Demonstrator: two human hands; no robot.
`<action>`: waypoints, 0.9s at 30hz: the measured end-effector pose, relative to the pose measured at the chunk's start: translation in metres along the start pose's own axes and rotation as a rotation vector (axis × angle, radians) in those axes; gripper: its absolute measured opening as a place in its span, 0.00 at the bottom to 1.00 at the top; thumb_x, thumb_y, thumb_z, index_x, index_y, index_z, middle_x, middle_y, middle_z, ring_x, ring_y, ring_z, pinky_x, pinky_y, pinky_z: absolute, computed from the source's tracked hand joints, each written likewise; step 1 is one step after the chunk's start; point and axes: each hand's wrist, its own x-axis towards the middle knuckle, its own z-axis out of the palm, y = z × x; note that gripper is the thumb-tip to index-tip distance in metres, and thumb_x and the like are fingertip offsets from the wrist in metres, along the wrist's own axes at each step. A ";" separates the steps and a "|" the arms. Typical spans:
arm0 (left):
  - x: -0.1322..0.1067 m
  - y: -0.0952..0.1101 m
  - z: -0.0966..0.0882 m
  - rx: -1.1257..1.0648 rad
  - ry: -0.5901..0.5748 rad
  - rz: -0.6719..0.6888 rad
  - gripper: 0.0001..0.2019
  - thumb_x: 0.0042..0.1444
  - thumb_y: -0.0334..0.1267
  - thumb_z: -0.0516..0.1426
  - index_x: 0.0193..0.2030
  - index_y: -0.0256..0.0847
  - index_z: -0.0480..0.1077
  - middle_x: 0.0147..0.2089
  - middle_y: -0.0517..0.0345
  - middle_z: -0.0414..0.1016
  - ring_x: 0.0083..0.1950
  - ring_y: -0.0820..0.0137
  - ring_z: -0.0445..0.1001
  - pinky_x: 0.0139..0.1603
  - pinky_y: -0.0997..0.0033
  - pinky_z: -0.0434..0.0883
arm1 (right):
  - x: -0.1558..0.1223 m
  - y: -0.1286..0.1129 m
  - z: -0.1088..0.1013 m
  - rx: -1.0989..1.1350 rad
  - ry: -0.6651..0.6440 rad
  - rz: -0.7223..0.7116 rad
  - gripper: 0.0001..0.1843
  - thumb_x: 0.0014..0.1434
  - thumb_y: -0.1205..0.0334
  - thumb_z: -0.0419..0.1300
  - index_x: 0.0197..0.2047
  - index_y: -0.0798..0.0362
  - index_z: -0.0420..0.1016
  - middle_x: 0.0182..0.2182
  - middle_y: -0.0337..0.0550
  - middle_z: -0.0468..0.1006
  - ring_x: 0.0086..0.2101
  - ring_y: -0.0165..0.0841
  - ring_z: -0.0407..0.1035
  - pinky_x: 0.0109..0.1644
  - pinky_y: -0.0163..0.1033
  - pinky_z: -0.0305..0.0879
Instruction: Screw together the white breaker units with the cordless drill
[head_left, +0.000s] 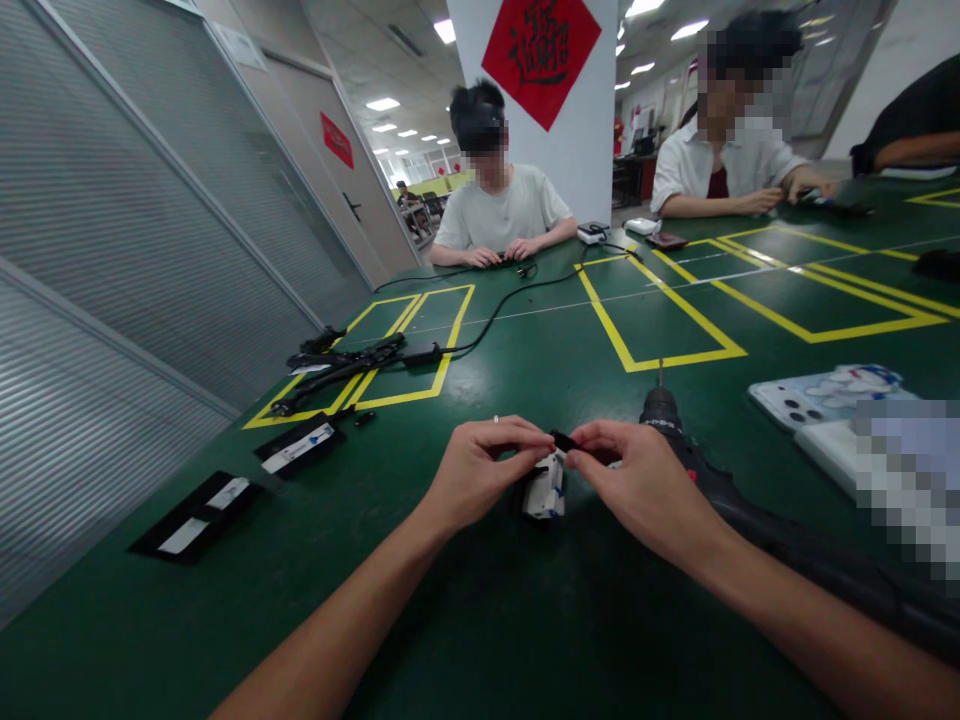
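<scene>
My left hand (489,468) and my right hand (637,478) meet over the table in front of me. Thumb and fingers of each are pinched together at the two ends of a small black piece (564,440), whose exact kind I cannot make out. Just below it, a small white block with blue marks and dark sides (545,490) sits close to my fingertips; whether a finger also touches it is hidden. A black power drill (664,412) lies right beside my right hand, its bit pointing away and its body partly behind my forearm.
Two black cases with white strips (196,518) (300,447) lie at left. Behind them are black folded stands (345,370) and a cable (491,318). A phone (825,393) lies at right. Yellow tape (682,358) marks the green table. Several people sit around it.
</scene>
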 end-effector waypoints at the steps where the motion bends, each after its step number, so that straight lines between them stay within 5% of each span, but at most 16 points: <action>1: 0.000 0.000 0.000 -0.004 -0.003 -0.016 0.06 0.54 0.34 0.59 0.37 0.40 0.78 0.37 0.53 0.77 0.39 0.69 0.75 0.40 0.68 0.71 | 0.000 -0.001 0.000 -0.015 0.005 0.006 0.08 0.62 0.81 0.61 0.40 0.59 0.75 0.33 0.34 0.71 0.34 0.26 0.68 0.35 0.28 0.65; 21: 0.001 -0.001 0.002 0.045 0.009 -0.095 0.05 0.54 0.36 0.60 0.35 0.38 0.75 0.35 0.55 0.76 0.36 0.70 0.73 0.38 0.69 0.69 | -0.003 -0.002 0.002 -0.197 0.043 -0.098 0.11 0.59 0.84 0.62 0.37 0.58 0.75 0.33 0.32 0.71 0.34 0.27 0.67 0.39 0.30 0.61; 27: 0.002 -0.002 0.005 0.015 0.039 -0.028 0.03 0.53 0.34 0.60 0.34 0.37 0.73 0.36 0.56 0.72 0.37 0.71 0.71 0.39 0.70 0.68 | -0.003 0.002 0.003 -0.251 0.039 -0.171 0.13 0.58 0.84 0.63 0.41 0.58 0.76 0.37 0.34 0.71 0.38 0.29 0.67 0.42 0.31 0.62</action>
